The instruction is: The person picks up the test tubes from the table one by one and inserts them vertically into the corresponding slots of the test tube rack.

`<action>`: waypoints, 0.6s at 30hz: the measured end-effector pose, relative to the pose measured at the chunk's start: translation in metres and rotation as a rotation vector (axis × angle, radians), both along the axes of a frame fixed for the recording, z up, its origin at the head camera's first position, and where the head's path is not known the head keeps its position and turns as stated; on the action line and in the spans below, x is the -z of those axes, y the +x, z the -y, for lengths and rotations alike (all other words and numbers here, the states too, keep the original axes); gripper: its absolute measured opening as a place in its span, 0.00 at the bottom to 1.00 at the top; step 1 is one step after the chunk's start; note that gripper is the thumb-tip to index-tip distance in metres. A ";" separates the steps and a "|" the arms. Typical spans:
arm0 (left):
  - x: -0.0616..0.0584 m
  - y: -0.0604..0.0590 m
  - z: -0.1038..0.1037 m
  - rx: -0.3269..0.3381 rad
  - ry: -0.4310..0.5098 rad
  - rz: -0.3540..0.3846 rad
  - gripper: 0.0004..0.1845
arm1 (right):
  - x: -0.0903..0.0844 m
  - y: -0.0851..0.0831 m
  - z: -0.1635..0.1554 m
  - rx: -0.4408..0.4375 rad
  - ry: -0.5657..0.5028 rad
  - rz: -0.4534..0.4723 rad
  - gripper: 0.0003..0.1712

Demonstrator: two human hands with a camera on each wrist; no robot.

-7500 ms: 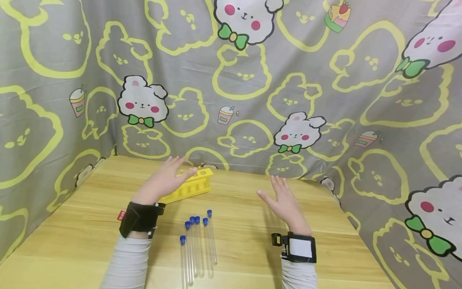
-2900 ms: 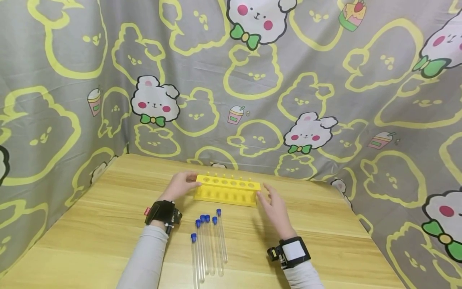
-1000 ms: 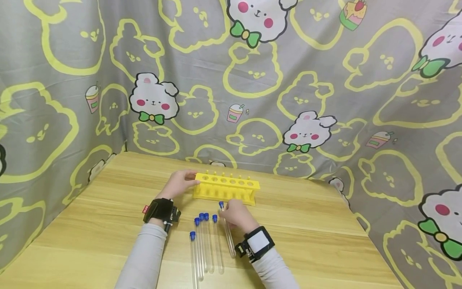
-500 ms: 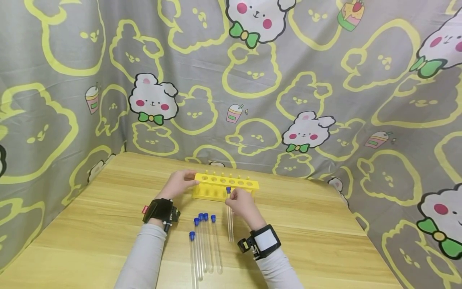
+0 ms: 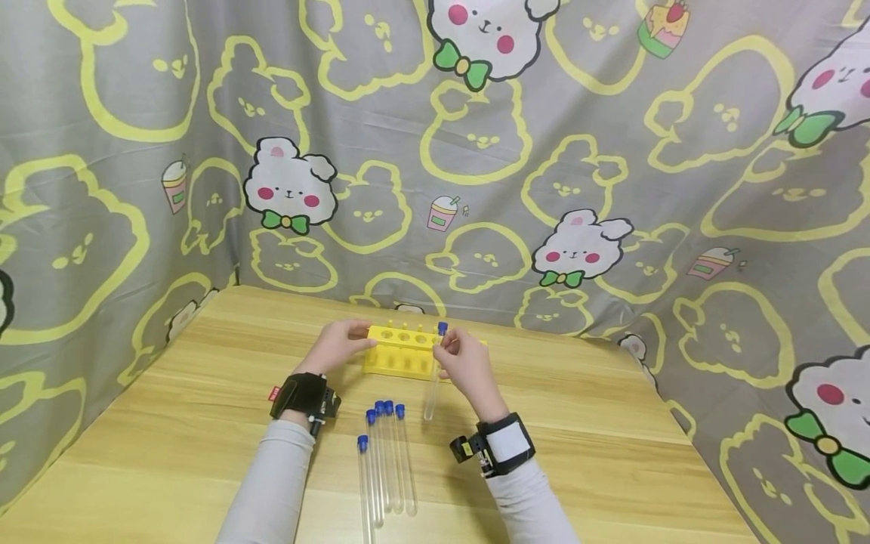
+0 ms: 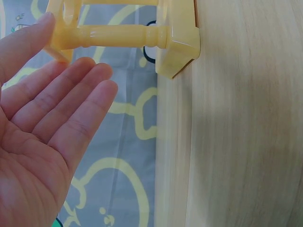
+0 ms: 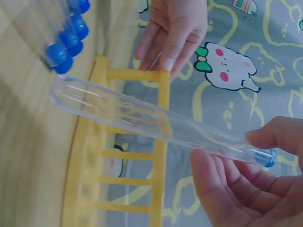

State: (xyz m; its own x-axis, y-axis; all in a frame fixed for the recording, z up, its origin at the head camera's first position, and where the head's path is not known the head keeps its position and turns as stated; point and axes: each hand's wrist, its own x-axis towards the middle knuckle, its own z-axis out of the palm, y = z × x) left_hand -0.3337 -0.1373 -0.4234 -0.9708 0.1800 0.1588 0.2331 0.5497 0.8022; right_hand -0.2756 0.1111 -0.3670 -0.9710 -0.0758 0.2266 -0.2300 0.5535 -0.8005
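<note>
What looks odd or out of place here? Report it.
Nothing stands out. The rack stands level on the table, steadied by the left hand. The right hand pinches one capped tube; five more tubes lie side by side, none visibly broken or spilled.

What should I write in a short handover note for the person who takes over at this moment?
Right hand: pinches one blue-capped tube near its cap, lifted off the table, in front of the yellow rack.
Left hand: fingers straight, steadying the rack's left end.
Done: no tube visibly stands in the rack.
Left: the held tube and five tubes on the table.
</note>
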 end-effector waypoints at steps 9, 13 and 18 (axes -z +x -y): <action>0.000 0.000 -0.001 -0.005 0.004 0.008 0.29 | -0.022 -0.007 0.012 0.035 0.005 -0.198 0.08; -0.001 0.001 -0.001 -0.009 0.006 0.010 0.29 | -0.028 -0.014 0.019 0.045 0.009 -0.300 0.08; 0.000 0.000 -0.001 -0.004 -0.002 0.005 0.29 | -0.031 -0.025 0.029 0.054 -0.010 -0.399 0.07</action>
State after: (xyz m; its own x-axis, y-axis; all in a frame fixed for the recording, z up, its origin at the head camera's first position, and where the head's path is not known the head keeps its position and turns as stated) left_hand -0.3337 -0.1365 -0.4233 -0.9723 0.1766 0.1532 0.2267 0.5523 0.8022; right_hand -0.3008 0.0819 -0.3364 -0.8090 -0.0234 0.5874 -0.4950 0.5661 -0.6592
